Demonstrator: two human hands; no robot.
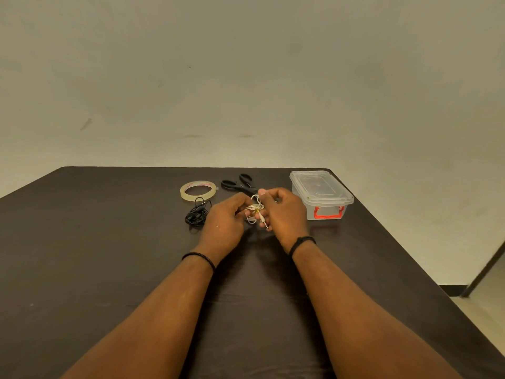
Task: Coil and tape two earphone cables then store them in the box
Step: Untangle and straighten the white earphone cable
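scissors (pixel 240 184) blades: hidden behind the right hand (pixel 284 212)
white earphone cable (pixel 255 210): mostly covered by fingers (pixel 263 193)
tape roll (pixel 198 190) lettering: too small to read

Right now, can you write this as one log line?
step: coiling white earphone cable | left hand: holds | right hand: holds | black earphone cable: table | box: lidded

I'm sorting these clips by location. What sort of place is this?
Probably a plain indoor room set up for the task: a bare beige wall, a dark brown table, and a pale floor at right.
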